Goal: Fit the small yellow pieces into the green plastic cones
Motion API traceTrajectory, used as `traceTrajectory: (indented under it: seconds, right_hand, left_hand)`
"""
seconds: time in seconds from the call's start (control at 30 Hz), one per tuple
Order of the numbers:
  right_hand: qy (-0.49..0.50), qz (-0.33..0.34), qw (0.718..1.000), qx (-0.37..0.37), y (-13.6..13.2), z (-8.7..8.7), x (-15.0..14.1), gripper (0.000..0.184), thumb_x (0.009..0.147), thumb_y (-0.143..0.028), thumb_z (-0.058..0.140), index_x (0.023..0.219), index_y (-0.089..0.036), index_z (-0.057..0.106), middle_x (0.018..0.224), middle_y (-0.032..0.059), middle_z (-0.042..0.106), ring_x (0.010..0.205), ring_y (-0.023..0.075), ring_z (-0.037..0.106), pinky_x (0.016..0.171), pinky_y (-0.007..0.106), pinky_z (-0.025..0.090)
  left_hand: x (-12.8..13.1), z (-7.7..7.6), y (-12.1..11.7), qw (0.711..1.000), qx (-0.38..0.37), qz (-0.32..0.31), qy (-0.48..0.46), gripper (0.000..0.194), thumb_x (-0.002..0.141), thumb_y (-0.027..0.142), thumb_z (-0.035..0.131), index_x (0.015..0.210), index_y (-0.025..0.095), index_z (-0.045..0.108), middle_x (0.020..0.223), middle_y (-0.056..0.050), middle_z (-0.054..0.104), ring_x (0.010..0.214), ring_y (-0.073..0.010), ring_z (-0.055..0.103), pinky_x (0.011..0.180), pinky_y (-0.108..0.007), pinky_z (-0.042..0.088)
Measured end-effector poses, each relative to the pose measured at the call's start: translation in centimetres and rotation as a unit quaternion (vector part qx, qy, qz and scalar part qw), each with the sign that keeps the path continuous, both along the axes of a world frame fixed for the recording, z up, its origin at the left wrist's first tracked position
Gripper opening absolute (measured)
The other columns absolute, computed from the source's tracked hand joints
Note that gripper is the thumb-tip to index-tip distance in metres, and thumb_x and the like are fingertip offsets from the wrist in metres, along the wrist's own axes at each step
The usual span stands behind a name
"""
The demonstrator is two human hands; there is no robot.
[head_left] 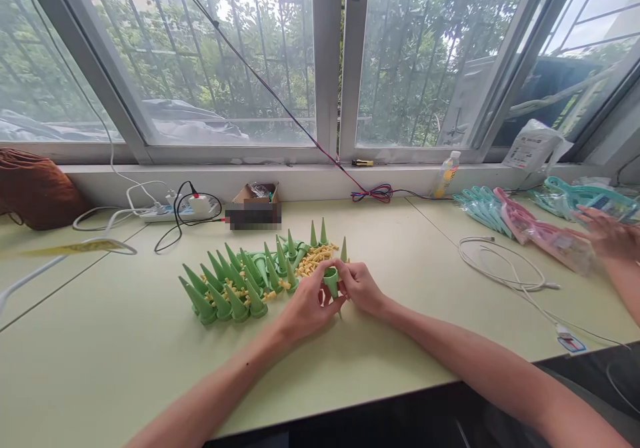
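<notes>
Between my two hands is a green plastic cone spike [331,280], its open hollow end up and its narrow part pointing down. My left hand [314,299] is closed around its left side. With bent fingers, my right hand [361,287] grips the other side; what its fingertips pinch is partly hidden. Several more green cone spikes [220,301] stand point up in rows to the left, with small yellow valve pieces among them. A heap of loose yellow valve pieces [315,259] lies just beyond my left hand. One green spike [344,248] stands behind my right hand.
A co-worker's hand [607,231] rests near bagged pink and teal hangers [540,235] at the right. A white cable [500,268] lies coiled there. At the back are a power strip [165,213], a cardboard box [257,195], a bundled wire [377,193] and a bottle [447,176].
</notes>
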State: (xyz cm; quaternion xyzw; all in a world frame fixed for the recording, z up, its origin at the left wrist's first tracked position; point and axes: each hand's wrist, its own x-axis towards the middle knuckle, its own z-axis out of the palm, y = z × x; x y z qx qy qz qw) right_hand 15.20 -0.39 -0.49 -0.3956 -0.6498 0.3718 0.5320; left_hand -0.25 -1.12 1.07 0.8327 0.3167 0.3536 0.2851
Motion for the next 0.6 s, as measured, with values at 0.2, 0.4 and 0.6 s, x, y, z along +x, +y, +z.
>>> traceTrajectory:
  seconds: [0.2,0.4,0.6]
  right_hand:
    - [-0.005,-0.003,1.000,-0.002,-0.17,0.19,-0.01,0.066,0.092,-0.066,0.040,0.047,-0.018,0.043,0.042,-0.0013,0.044,0.040,0.0088,0.041,0.042,0.022,0.032]
    - [-0.007,-0.002,1.000,-0.001,-0.17,0.16,-0.02,0.066,0.093,-0.065,0.041,0.047,-0.017,0.043,0.042,-0.0010,0.044,0.040,0.0087,0.042,0.041,0.022,0.031]
    - [-0.005,0.002,1.000,0.002,-0.14,0.11,-0.02,0.065,0.094,-0.063,0.041,0.047,-0.017,0.044,0.042,-0.0010,0.045,0.040,0.0087,0.042,0.042,0.022,0.033]
  left_hand:
    - [-0.04,0.00,0.02,1.000,0.001,-0.003,-0.003,0.052,0.081,0.020,0.063,0.127,0.021,0.040,0.072,0.006,0.060,0.052,-0.0073,0.054,0.050,-0.017,0.042]
    - [-0.03,0.02,0.02,1.000,0.003,-0.003,-0.002,0.050,0.081,0.021,0.063,0.126,0.021,0.041,0.072,0.006,0.060,0.051,-0.0073,0.053,0.050,-0.017,0.042]
    - [-0.05,-0.09,0.08,1.000,0.007,-0.002,0.002,0.051,0.081,0.021,0.063,0.127,0.021,0.041,0.073,0.005,0.060,0.052,-0.0077,0.054,0.051,-0.018,0.043]
